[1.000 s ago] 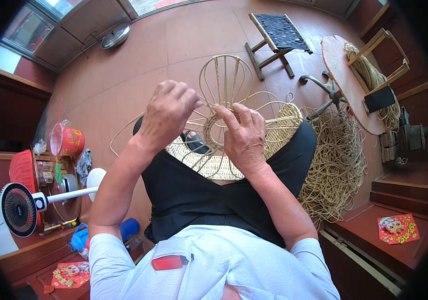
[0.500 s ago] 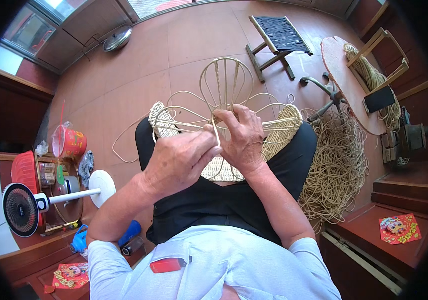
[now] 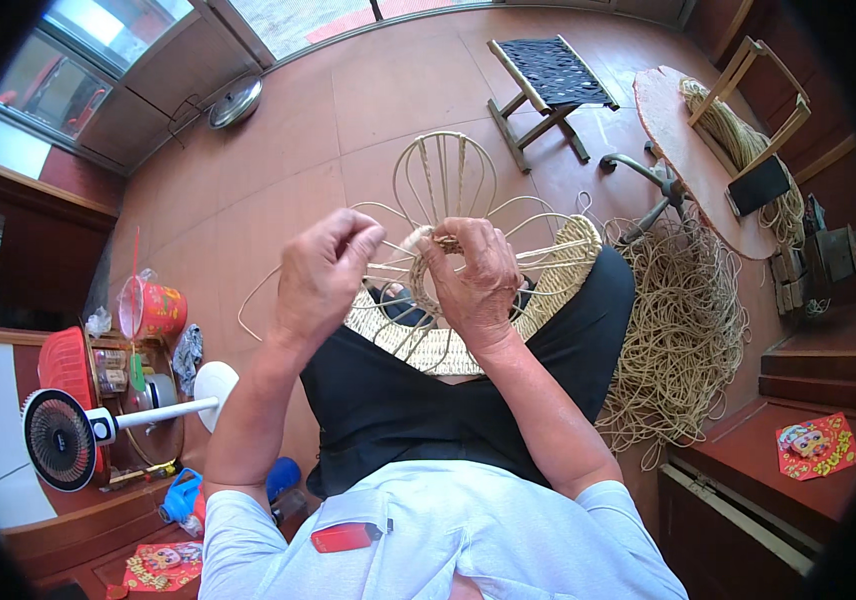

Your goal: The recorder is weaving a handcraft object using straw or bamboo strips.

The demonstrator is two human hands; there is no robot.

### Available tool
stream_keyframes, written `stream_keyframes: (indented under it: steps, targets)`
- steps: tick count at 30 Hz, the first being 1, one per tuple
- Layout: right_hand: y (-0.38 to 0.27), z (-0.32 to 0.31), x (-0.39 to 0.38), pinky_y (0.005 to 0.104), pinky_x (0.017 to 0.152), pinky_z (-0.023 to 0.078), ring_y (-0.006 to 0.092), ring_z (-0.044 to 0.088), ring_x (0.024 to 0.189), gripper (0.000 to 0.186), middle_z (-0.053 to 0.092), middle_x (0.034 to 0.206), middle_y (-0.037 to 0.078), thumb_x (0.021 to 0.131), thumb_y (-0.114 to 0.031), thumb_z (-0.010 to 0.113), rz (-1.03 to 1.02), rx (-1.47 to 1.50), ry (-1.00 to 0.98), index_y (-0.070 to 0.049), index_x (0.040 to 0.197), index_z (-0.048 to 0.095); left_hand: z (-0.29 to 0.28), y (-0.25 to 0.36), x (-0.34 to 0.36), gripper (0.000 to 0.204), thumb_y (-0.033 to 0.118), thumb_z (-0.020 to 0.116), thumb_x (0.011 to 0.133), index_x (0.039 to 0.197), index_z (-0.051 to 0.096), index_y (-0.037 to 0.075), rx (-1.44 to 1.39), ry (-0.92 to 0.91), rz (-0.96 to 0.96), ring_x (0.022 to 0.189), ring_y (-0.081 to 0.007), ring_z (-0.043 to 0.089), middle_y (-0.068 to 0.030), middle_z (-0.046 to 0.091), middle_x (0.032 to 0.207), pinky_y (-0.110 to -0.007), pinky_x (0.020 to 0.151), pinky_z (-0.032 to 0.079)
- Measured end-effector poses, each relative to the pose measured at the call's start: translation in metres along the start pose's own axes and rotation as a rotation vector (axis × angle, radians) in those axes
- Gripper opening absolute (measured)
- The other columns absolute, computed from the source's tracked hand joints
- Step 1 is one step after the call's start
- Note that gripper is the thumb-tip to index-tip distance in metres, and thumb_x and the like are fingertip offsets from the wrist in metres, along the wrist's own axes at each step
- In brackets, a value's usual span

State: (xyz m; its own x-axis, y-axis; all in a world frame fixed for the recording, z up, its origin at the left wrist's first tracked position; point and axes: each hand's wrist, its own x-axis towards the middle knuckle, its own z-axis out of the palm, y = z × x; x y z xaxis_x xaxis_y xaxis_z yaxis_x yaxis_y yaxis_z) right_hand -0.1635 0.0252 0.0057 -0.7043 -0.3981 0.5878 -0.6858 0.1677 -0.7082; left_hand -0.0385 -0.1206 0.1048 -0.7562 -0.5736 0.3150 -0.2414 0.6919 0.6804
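My left hand point(image 3: 323, 272) is closed in a pinch on what looks like a thin pale cord, left of a small woven ring point(image 3: 423, 283). My right hand point(image 3: 473, 280) grips that ring, thumb and fingers at its upper edge. Wire loops point(image 3: 444, 160) radiate from the ring, the tallest standing beyond my hands. Below and around it, a curved woven straw piece point(image 3: 563, 275) lies across my lap, between my knees in black trousers point(image 3: 418, 420). The cord's exact path between my fingers is hard to make out.
A tangled cord pile point(image 3: 673, 340) lies at right, beside a round board point(image 3: 663, 120) bearing a wooden frame and coiled cord. A folding stool point(image 3: 553, 75) and lidded pan point(image 3: 235, 105) stand farther off. At left are a fan point(image 3: 58, 440), red bucket point(image 3: 158, 308) and blue jug point(image 3: 181, 490).
My left hand came in to the centre beside my right thumb half a second ago and has since pulled back up and left. My right hand stays on the ring. The view has shifted slightly.
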Motion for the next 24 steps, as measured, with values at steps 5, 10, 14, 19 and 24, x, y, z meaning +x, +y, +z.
stream_keyframes:
  steps: [5,10,14,19,24]
  targets:
    - [0.003,-0.005,-0.002,0.0434,0.08,0.052,0.0271,0.071,0.087,0.023,0.072,0.093,0.002,0.091,-0.019,0.089,0.085,0.019,-0.001,-0.015,0.105,0.071,0.001,0.019,-0.02,0.013,0.006,0.064,0.113,0.114,0.072,-0.003,-0.159,0.563,0.344,0.083,-0.01,0.059,-0.0052,0.069,0.093,-0.025,0.073,0.047]
    - [0.003,0.0,-0.001,0.0431,0.08,0.053,0.0271,0.072,0.089,0.019,0.072,0.095,0.002,0.091,-0.02,0.089,0.03,0.052,-0.005,-0.016,0.103,0.075,0.012,0.034,-0.047,0.011,0.007,0.069,0.11,0.115,0.074,-0.002,0.036,0.041,0.532,0.079,-0.02,0.073,-0.0132,0.076,0.093,-0.036,0.071,0.058]
    - [0.005,-0.002,-0.004,0.043,0.081,0.053,0.0268,0.072,0.093,0.016,0.073,0.102,0.003,0.091,-0.024,0.089,-0.023,-0.048,0.006,-0.016,0.102,0.079,0.042,0.003,-0.021,0.024,0.011,0.071,0.109,0.128,0.075,-0.005,-0.12,-0.082,-0.015,0.075,-0.0168,0.075,-0.0135,0.082,0.105,-0.033,0.066,0.059]
    - [0.006,-0.003,-0.006,0.0436,0.083,0.053,0.0267,0.072,0.096,0.014,0.073,0.106,0.002,0.093,-0.024,0.088,-0.075,-0.066,0.022,-0.017,0.103,0.081,0.051,0.004,0.008,0.051,0.01,0.065,0.112,0.156,0.052,-0.012,-0.549,-0.128,-0.271,0.07,-0.014,0.073,-0.0258,0.07,0.143,-0.025,0.054,0.058]
    - [0.008,-0.008,-0.008,0.044,0.088,0.052,0.0268,0.071,0.103,0.016,0.072,0.111,0.002,0.094,-0.023,0.087,-0.117,-0.11,-0.041,-0.018,0.108,0.082,0.068,-0.003,0.042,0.084,0.012,0.067,0.109,0.17,0.018,-0.019,-0.837,-0.231,-0.359,0.067,-0.0145,0.072,-0.0292,0.067,0.141,-0.025,0.049,0.056]
